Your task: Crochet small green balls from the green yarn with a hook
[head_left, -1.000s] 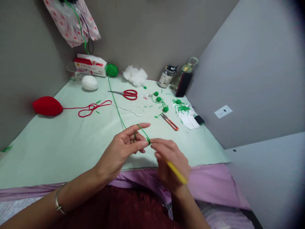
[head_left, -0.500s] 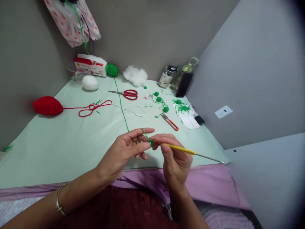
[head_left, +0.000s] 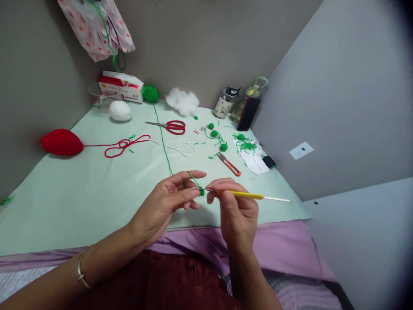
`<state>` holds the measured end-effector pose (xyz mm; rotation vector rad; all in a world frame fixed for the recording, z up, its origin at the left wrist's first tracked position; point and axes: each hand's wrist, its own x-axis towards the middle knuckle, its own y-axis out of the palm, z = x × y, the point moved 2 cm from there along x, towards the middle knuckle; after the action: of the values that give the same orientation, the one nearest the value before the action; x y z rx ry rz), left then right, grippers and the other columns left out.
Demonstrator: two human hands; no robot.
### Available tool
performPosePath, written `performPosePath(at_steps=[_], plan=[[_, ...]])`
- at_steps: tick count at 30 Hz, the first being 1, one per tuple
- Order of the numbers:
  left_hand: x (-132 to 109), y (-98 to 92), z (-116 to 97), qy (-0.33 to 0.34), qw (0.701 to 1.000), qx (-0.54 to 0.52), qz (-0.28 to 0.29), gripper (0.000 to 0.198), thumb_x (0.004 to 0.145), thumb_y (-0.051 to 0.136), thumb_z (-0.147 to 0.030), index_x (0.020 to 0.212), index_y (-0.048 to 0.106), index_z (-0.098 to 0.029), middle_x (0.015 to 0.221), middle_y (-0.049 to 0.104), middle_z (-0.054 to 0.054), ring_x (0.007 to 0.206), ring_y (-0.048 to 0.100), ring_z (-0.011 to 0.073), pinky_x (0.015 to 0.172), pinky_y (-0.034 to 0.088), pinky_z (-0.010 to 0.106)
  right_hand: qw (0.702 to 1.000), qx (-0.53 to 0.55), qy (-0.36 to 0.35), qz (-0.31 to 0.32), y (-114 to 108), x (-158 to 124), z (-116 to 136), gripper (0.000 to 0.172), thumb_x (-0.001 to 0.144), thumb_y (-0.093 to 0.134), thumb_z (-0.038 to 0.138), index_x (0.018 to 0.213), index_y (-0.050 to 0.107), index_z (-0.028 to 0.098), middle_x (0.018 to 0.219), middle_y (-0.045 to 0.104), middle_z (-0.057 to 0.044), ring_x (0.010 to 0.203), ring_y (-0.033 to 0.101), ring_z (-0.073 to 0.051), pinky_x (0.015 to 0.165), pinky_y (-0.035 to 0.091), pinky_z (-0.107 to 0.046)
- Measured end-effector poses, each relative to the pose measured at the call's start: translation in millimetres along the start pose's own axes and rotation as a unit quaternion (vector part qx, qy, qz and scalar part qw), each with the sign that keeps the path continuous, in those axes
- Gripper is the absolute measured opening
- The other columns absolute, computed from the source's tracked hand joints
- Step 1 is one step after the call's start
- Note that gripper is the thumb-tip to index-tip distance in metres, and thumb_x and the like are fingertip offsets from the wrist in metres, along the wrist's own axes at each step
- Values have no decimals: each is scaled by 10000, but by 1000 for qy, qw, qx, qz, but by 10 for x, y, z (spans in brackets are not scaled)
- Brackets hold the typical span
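Observation:
Between thumb and fingers, my left hand [head_left: 172, 196] pinches a small green crochet piece [head_left: 201, 192]. Green yarn [head_left: 163, 140] runs over its raised index finger and back across the table to a green yarn ball [head_left: 151, 93]. My right hand [head_left: 237, 206] is closed around the yellow handle of a crochet hook [head_left: 248, 195]. The hook's thin metal shaft passes at the green piece, its tip close to my left thumb. The other metal end points right, over the table.
Red-handled scissors [head_left: 175, 127], orange thread snips [head_left: 229, 165] and green crocheted balls [head_left: 223, 147] lie ahead. A red yarn ball [head_left: 62, 142], white yarn ball [head_left: 120, 111], white stuffing [head_left: 182, 101], pen cup [head_left: 223, 106] and phone [head_left: 248, 114] stand farther off.
The crochet hook has swung to a more level angle, its right end higher. Its metal shaft now shows between my hands, and my right hand sits slightly away from the left fingers.

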<state>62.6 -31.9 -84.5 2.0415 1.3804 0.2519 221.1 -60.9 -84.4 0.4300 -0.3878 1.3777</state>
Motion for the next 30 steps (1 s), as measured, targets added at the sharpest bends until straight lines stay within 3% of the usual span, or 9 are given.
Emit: performPosePath(at_steps=[7, 10, 14, 16, 18, 20, 23, 27, 30], plan=[[-33, 7, -23, -12, 999, 33, 17, 257, 823, 849, -280, 1075, 834, -232, 796, 662, -17, 632, 551, 84, 713, 508, 257, 999, 36, 30, 12, -30, -6, 5, 222, 1054, 530, 236, 1035, 750, 255, 953, 785, -20, 702, 688, -126, 667, 595, -293], [-39, -11, -54, 12, 998, 54, -2, 252, 821, 851, -270, 1072, 834, -246, 793, 657, -24, 651, 574, 91, 704, 492, 244, 997, -62, -30, 27, -63, -32, 79, 252, 1064, 474, 201, 1085, 721, 250, 959, 786, -32, 715, 713, -146, 661, 611, -315], [-39, -18, -61, 51, 996, 69, -13, 417, 803, 873, -244, 1210, 786, -278, 767, 644, -39, 674, 579, 94, 674, 481, 212, 923, -300, -225, 82, -17, -113, 137, 317, 1004, 561, 128, 1264, 683, 262, 1090, 776, -69, 946, 746, -204, 779, 640, -358], [-30, -13, -46, 20, 999, 34, 5, 480, 804, 874, -240, 1269, 756, -256, 734, 619, -50, 583, 484, 66, 638, 482, 207, 884, -368, -268, 102, 8, -131, 132, 358, 974, 612, 106, 1282, 693, 269, 1147, 756, -85, 1038, 734, -220, 822, 640, -356], [-20, -7, -33, -36, 999, -11, 28, 457, 815, 864, -236, 1259, 757, -209, 678, 558, -71, 495, 334, 31, 586, 469, 195, 898, -351, -251, 88, 1, -110, 134, 338, 973, 613, 110, 1253, 715, 268, 1130, 741, -87, 1014, 727, -216, 805, 635, -353], [-14, -1, -32, -66, 996, -40, 40, 382, 823, 856, -219, 1195, 782, -176, 659, 503, -87, 466, 230, 10, 548, 453, 179, 948, -253, -190, 38, -28, -66, 141, 279, 1004, 560, 138, 1182, 735, 263, 1014, 734, -68, 885, 715, -197, 726, 618, -353], [-20, 16, -43, -38, 998, -31, 26, 347, 813, 857, -201, 1156, 799, -187, 726, 536, -69, 472, 269, 5, 546, 465, 172, 990, -108, -94, -1, -26, -30, 112, 270, 1042, 488, 174, 1079, 739, 266, 871, 696, -28, 680, 650, -155, 606, 572, -332], [-45, 60, -9, -9, 1000, -9, 16, 491, 787, 875, -216, 1265, 761, -227, 794, 628, -34, 524, 398, 38, 620, 522, 216, 959, -239, -147, 32, 59, -98, 36, 289, 992, 602, 134, 1175, 750, 303, 1027, 731, -49, 872, 706, -183, 734, 614, -349], [-43, 57, 23, -55, 997, -39, 36, 428, 811, 864, -254, 1226, 784, -190, 724, 566, -48, 501, 310, 24, 613, 509, 207, 916, -327, -232, 10, 66, -156, 15, 376, 954, 653, 97, 1250, 736, 314, 1106, 739, -68, 977, 707, -205, 797, 617, -362]])
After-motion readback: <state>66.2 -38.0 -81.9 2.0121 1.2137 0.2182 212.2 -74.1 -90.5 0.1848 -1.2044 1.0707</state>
